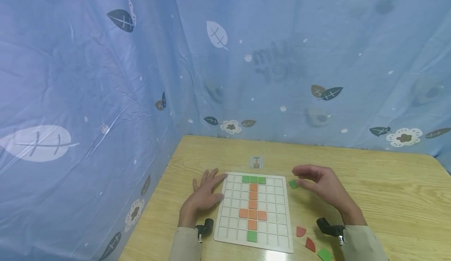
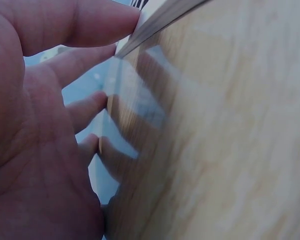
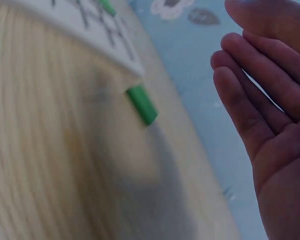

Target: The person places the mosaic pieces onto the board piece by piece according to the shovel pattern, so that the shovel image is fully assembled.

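Note:
A white grid board [image 1: 230, 222] lies on the table. Three green tiles [image 1: 253, 179] sit in its top row, several orange tiles [image 1: 253, 214] form a cross below them, and one green tile [image 1: 251, 236] is near the bottom. My left hand [image 1: 202, 198] rests its thumb and index finger against the board's left edge, fingers extended. Beyond the board's right edge, my right hand [image 1: 322, 182] hovers with relaxed fingers over a loose green tile [image 1: 293, 184]. In the right wrist view that green tile [image 3: 142, 104] lies on the table, apart from the fingers.
Two red quarter-round pieces [image 1: 310, 244] and another green tile [image 1: 325, 254] lie by the board's lower right corner. A small printed pattern card [image 1: 256, 162] is behind the board. Blue patterned curtain [image 1: 246, 96] hangs along the back and left of the wooden table [image 1: 394, 198].

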`<state>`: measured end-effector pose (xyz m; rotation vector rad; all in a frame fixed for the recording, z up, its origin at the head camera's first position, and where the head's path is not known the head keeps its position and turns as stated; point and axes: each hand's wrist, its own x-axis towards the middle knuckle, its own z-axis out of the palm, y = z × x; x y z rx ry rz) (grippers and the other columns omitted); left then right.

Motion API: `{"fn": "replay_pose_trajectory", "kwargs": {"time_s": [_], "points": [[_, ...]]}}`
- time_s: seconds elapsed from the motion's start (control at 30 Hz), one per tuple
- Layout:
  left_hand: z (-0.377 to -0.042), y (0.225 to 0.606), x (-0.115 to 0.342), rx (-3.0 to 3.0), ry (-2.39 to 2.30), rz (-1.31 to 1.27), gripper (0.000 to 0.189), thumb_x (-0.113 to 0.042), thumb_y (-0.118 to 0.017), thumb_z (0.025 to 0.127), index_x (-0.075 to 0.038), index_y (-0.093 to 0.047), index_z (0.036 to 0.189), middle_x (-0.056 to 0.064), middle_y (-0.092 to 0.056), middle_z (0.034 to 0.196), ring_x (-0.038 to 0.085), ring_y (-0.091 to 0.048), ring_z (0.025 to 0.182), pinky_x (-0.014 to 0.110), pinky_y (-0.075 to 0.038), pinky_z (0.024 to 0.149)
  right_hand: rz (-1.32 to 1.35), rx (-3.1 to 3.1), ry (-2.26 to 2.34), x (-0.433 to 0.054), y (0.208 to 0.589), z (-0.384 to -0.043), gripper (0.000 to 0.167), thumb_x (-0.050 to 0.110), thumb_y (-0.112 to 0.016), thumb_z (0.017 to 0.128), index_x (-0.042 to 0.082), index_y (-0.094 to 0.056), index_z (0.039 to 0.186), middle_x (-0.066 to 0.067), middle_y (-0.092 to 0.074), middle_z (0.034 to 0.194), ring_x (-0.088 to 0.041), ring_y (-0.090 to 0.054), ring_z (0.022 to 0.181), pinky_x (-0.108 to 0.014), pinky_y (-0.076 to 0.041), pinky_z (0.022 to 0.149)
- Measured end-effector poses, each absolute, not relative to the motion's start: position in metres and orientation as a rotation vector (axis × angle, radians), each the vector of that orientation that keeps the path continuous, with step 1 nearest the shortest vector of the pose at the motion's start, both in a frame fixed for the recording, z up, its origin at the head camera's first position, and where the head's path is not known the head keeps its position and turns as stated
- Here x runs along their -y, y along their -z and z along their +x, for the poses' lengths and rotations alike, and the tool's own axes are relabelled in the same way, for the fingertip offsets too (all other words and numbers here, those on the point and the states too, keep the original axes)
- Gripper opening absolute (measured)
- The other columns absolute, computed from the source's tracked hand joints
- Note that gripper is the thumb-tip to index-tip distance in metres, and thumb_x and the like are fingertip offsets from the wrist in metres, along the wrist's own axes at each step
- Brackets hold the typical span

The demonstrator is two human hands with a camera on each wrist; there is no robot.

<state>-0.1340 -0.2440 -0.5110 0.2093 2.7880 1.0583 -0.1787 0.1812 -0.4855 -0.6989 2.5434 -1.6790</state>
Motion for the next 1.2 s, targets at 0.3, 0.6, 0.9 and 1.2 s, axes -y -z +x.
{"fn": "replay_pose_trajectory", "kwargs": {"time_s": [0.3, 0.6, 0.9, 1.2], "points": [[-0.133, 0.511, 0.244, -2.791, -1.076, 0.210, 0.075, -0.016, -0.069, 0.091, -0.026, -0.053, 0.164, 0.016, -0.024, 0.182, 0.048, -0.001, 0.171, 0.082, 0.016, 0.125, -0.610, -2.566, 1.472, -0.189, 0.508, -0.195, 0.041, 0.015, -0.085, 0.095, 0.007, -0.076, 0.134, -0.013, -0.079, 0.133, -0.022, -0.078, 0.117, -0.021, -0.061, 0.097], [-0.132, 0.509, 0.243, -2.787, -1.058, 0.199, 0.074, -0.017, -0.068, 0.093, -0.026, -0.052, 0.165, 0.014, -0.023, 0.183, 0.046, 0.000, 0.171, 0.081, 0.017, 0.125, -0.595, -2.622, 1.366, -0.188, 0.515, -0.198, 0.038, 0.012, -0.086, 0.092, 0.017, -0.080, 0.129, 0.000, -0.081, 0.126, -0.021, -0.077, 0.119, -0.023, -0.059, 0.099], [-0.133, 0.511, 0.244, -2.791, -1.055, 0.201, 0.074, -0.016, -0.067, 0.092, -0.024, -0.052, 0.164, 0.015, -0.024, 0.183, 0.046, -0.001, 0.171, 0.081, 0.016, 0.125, -0.707, -2.804, 1.208, -0.185, 0.515, -0.194, 0.034, 0.010, -0.088, 0.089, 0.023, -0.083, 0.119, 0.003, -0.082, 0.121, -0.014, -0.076, 0.114, -0.033, -0.063, 0.099], [-0.134, 0.511, 0.243, -2.798, -1.045, 0.200, 0.074, -0.017, -0.068, 0.093, -0.024, -0.052, 0.164, 0.015, -0.024, 0.182, 0.046, -0.001, 0.171, 0.082, 0.015, 0.125, -0.705, -2.874, 1.161, -0.178, 0.512, -0.193, 0.029, 0.009, -0.087, 0.089, 0.024, -0.084, 0.114, 0.003, -0.083, 0.118, -0.021, -0.077, 0.113, -0.041, -0.063, 0.100]]}}
